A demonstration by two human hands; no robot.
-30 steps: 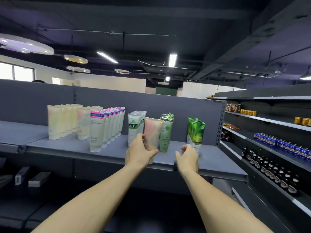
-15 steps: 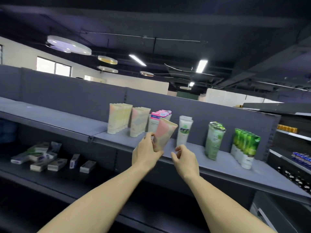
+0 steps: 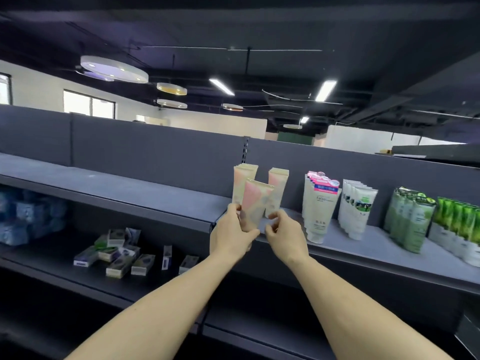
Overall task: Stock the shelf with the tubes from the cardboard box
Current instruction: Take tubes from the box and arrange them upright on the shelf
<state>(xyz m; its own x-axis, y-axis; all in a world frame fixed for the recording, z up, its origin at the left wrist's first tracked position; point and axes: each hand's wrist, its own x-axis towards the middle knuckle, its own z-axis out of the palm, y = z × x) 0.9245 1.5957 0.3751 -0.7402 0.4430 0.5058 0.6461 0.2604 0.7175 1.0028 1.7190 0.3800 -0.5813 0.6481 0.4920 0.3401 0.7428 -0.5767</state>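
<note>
The left hand [image 3: 233, 231] grips a pink tube [image 3: 255, 203] by its lower end, fingers curled round it; the tube stands nearly upright, tilted a little to the right, its flat crimped end uppermost — soft plastic, cream with pink and grey patches. It is held in front of the edge of the shelf [image 3: 376, 245], a flat dark-grey metal board with a matte top. The right hand [image 3: 284, 233] is just beside the tube on the right, its fingers loosely curled and empty; whether the fingertips touch the tube I cannot tell.

Behind the held tube two rows of like tubes [image 3: 259, 183] stand on the shelf, wide ends up; to their right a row of white tubes [image 3: 320, 203] with pink labels, then white tubes with dark print [image 3: 357, 206], then pale green pouches [image 3: 410, 216] — and bright green tubes [image 3: 457, 222] at the far right.

On the lower shelf to the left lie small flat cartons [image 3: 122, 255], some tumbled, some on end; further left, blurred bluish packs [image 3: 28, 216]. The cardboard box is out of view.
</note>
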